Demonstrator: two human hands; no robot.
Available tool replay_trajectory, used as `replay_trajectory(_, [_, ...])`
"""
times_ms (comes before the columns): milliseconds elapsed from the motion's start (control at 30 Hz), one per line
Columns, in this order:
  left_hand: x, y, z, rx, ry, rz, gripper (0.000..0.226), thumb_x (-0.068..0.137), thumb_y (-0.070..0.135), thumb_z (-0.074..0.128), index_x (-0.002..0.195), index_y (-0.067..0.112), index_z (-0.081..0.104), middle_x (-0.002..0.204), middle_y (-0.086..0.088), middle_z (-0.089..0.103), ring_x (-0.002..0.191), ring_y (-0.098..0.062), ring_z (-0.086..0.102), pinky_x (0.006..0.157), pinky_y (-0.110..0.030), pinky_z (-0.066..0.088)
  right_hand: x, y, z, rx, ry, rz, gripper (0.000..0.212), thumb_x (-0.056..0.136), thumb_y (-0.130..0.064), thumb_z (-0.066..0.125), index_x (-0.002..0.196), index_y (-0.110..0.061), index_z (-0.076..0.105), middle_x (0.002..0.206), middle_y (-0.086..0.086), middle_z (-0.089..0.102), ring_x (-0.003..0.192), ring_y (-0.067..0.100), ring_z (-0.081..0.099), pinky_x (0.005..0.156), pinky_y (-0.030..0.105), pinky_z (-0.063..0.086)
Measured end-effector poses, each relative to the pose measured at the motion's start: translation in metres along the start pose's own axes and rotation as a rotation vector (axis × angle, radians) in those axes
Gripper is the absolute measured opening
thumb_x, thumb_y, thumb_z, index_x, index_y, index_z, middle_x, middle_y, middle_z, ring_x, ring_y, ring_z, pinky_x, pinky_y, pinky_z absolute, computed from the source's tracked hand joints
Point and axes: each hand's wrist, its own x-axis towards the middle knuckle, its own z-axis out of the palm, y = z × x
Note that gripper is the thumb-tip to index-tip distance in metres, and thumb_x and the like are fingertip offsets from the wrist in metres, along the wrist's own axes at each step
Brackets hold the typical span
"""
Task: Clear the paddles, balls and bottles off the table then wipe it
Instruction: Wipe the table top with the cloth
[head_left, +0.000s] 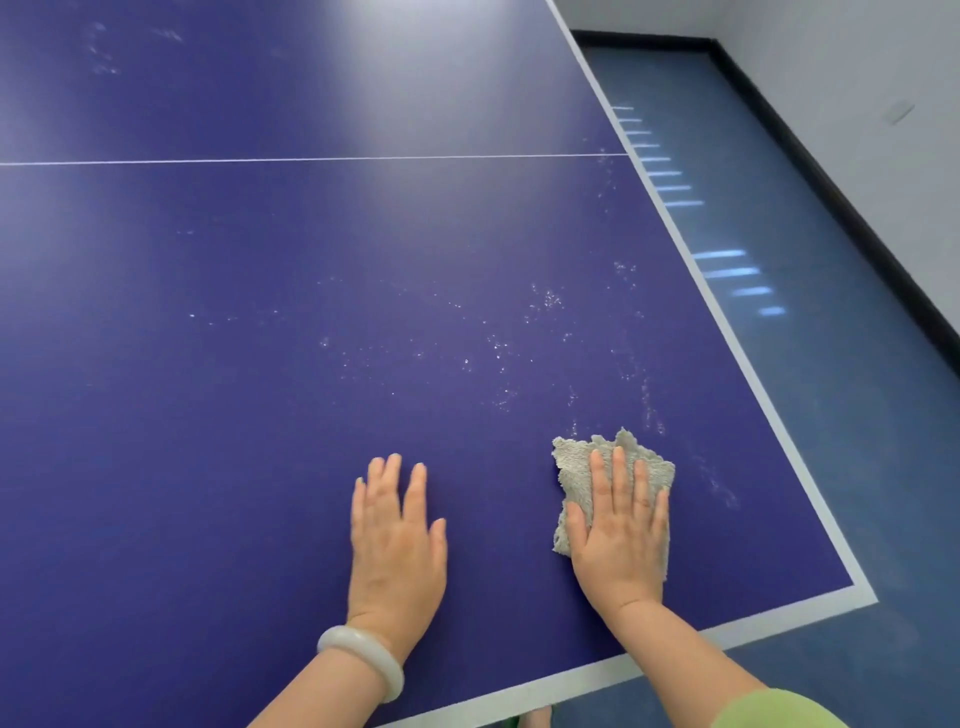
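- Head view is filled by the blue table-tennis table (260, 312); no paddles, balls or bottles show on the part in frame, so I judge the clearing done and the wiping in hand.
- White centre line (311, 159) crosses the table far beyond the hands; the white edge band (727, 332) runs down the right side to the near right corner.
- Pale speckled residue (519, 353) is scattered on the table between the centre line and the hands, thickest ahead of the right hand and toward the edge band.
- Left hand (397, 540), with a pale bangle (363, 657) at the wrist, lies flat on bare table, fingers spread, holding nothing.
- Right hand (621, 530) presses flat with spread fingers on the grey cloth (579, 470), near the table's right corner.
- The cloth is crumpled, longer away from the person than across, and sticks out past the fingertips.
- Judgement: the residue lies straight ahead of the cloth, so the right hand is nearer and a forward push would meet it.
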Motion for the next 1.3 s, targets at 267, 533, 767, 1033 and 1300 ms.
replay_trajectory(267, [0.035,0.101,0.032,0.041,-0.132,-0.301,0.067,0.097,0.043,0.037,0.150,0.003,0.031,0.156,-0.026,0.022,0.147,-0.042,0.013,0.120,-0.056,0.010,0.010,0.032,-0.003,0.022,0.005,-0.268,0.068,0.095,-0.050,0.030,0.155,-0.020,0.021,0.163,0.004,0.013,0.150,0.028,0.011,0.116,0.054,0.016])
replay_trajectory(533, [0.032,0.100,0.049,0.141,-0.061,-0.305,0.072,0.093,0.044,0.025,0.150,-0.001,0.029,0.154,-0.028,0.024,0.146,-0.043,0.016,0.119,-0.058,0.012,-0.026,0.174,-0.001,-0.012,-0.010,-0.295,0.067,0.098,-0.056,0.017,0.152,-0.019,0.032,0.162,0.003,0.020,0.148,0.029,0.021,0.112,0.059,0.023])
replay_trajectory(767, [0.032,0.105,0.045,0.188,-0.047,-0.339,0.068,0.095,0.041,0.029,0.151,0.003,0.029,0.157,-0.024,0.022,0.148,-0.039,0.013,0.120,-0.055,0.012,0.090,0.121,-0.013,0.074,-0.009,-0.068,0.076,0.094,-0.065,0.013,0.155,-0.021,0.020,0.163,0.006,0.011,0.149,0.031,0.013,0.117,0.058,0.012])
replay_trajectory(1033, [0.031,0.103,0.050,0.195,0.007,-0.328,0.069,0.093,0.044,0.028,0.149,0.003,0.032,0.156,-0.023,0.024,0.148,-0.037,0.013,0.122,-0.050,0.005,0.034,0.183,-0.008,0.017,-0.012,-0.384,0.066,0.098,-0.058,0.016,0.155,-0.026,0.020,0.164,-0.002,0.010,0.151,0.025,0.010,0.115,0.057,0.017])
replay_trajectory(1300, [0.032,0.104,0.050,0.222,0.005,-0.329,0.071,0.094,0.046,0.020,0.148,0.002,0.033,0.155,-0.024,0.026,0.148,-0.038,0.015,0.122,-0.050,0.007,0.132,0.215,-0.021,0.034,-0.111,-0.210,0.071,0.093,-0.065,0.000,0.155,-0.032,0.011,0.163,-0.008,0.004,0.151,0.022,0.007,0.117,0.058,0.017])
